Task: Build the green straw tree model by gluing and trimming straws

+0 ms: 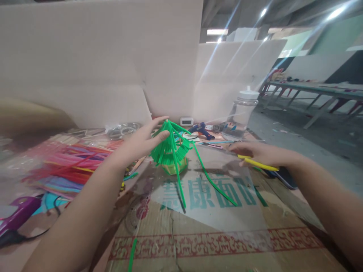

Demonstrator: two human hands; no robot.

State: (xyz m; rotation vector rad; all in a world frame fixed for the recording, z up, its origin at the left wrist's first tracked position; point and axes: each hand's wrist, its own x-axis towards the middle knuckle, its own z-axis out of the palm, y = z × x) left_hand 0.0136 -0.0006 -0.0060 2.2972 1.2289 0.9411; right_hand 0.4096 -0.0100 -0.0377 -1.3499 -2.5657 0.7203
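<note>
A cone-shaped roof of green pipe cleaners [173,149] stands on a greenish-yellow base [175,167] in the middle of the head view. My left hand [149,138] closes around the roof's upper left side, thumb in front and fingers behind. Two long green strands hang loose from the cone onto the board; one green strand [214,181] curves off to the right. My right hand [252,153], to the right and apart from the cone, grips a yellow-handled tool [262,164]. Its working end is hidden by my fingers.
Bundled coloured pipe cleaners [76,162] lie left. A purple glue gun [21,211] is near the left edge, a blue glue gun [202,130] at the back. A water bottle [241,113] stands back right. Printed cardboard [221,245] covers the front; a dark phone-like object [285,177] lies right.
</note>
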